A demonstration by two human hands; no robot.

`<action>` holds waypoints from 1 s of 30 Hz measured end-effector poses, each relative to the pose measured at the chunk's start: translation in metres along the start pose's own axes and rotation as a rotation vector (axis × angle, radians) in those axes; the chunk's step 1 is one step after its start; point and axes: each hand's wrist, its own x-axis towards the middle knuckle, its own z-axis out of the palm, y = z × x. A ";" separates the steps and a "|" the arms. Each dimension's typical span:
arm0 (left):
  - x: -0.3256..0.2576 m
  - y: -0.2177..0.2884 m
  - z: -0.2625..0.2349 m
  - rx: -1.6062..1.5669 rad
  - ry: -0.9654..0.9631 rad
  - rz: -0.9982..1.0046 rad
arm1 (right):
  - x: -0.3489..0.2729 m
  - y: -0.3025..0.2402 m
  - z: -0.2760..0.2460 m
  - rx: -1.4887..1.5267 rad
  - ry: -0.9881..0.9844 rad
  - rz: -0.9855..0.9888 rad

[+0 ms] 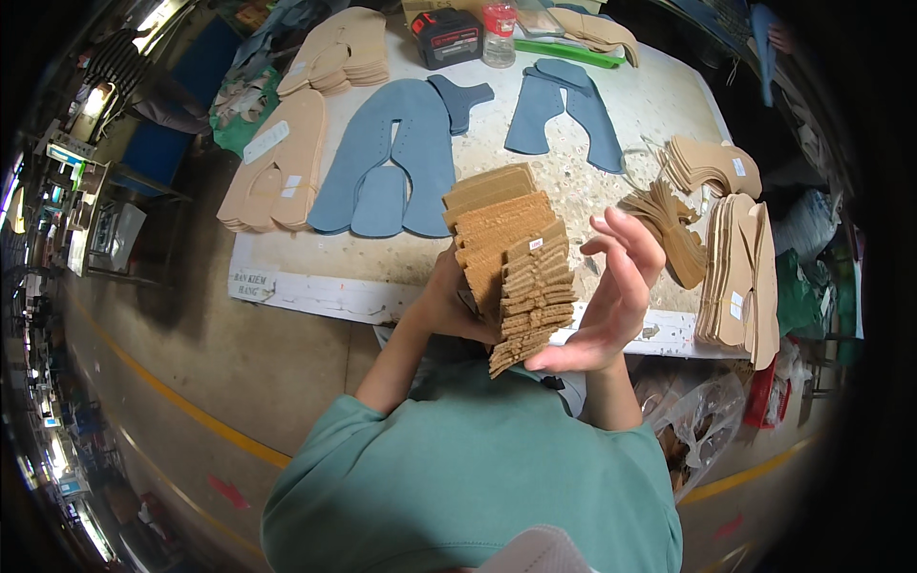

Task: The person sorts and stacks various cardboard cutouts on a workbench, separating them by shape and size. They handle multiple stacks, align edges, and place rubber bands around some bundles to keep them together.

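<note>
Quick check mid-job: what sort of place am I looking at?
Probably a factory workshop, perhaps for shoe parts: the held brown stack of cut pieces, the blue cutouts on the table and the yellow floor line suggest it.

Parts Not Fully Seen

The left hand (449, 298) is partly covered by the stack of brown pieces (497, 239). The print on its small white label (536, 244) is too small to be read. The green shirt (478, 477) is cut by the lower edge (a pale cloth (543, 554) also).
</note>
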 end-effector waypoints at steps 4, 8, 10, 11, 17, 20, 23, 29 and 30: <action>0.002 0.004 -0.002 -0.093 -0.017 -0.014 | 0.019 -0.004 -0.006 -0.056 -0.139 0.000; 0.002 0.006 -0.002 -0.131 -0.006 -0.023 | 0.034 -0.008 -0.012 -0.066 -0.277 0.111; 0.000 0.005 0.000 -0.138 0.020 0.004 | 0.039 -0.010 -0.014 -0.088 -0.337 0.139; -0.001 0.005 0.001 -0.150 0.032 -0.005 | 0.041 -0.011 -0.015 -0.099 -0.368 0.154; -0.002 0.003 -0.001 -0.176 0.050 -0.095 | 0.042 -0.015 -0.010 -0.168 -0.305 0.111; -0.001 0.005 0.000 -0.239 0.034 -0.094 | 0.040 -0.015 -0.010 -0.180 -0.288 0.110; 0.000 0.011 0.004 -0.294 0.072 -0.128 | 0.033 -0.013 -0.011 -0.183 -0.251 0.092; 0.014 0.025 0.017 -0.309 0.113 0.087 | 0.012 -0.013 0.007 0.228 -0.165 0.065; 0.017 0.027 0.019 -0.340 0.153 0.100 | 0.011 -0.012 0.011 0.220 -0.177 0.063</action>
